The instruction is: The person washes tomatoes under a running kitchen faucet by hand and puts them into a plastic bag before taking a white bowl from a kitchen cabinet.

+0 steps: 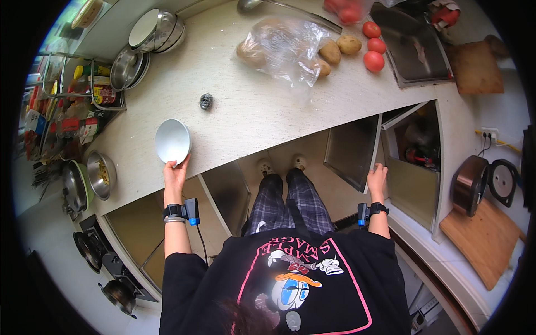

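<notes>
My left hand [176,176] holds the rim of a small white bowl [173,140], thumb inside and fingers outside, at the front of the pale countertop [234,130]. The bowl's inside faces me and looks empty. To the right, my right hand [377,179] is curled beside the edge of an open cabinet door [352,150]. Whether its fingers grip that edge cannot be told. A steel-wool scrubber [206,101] lies beyond the bowl. Farther back are a clear plastic bag [289,46] of potatoes, loose potatoes [330,52] and three tomatoes [373,61].
Stacked bowls [144,29], a condiment rack [94,90] and a steel bowl of food [101,173] line the left. A ladle [301,16] lies at the back, near a sink [414,46]. Cabinet doors [226,197] stand open below. A rice cooker [470,184] is at right.
</notes>
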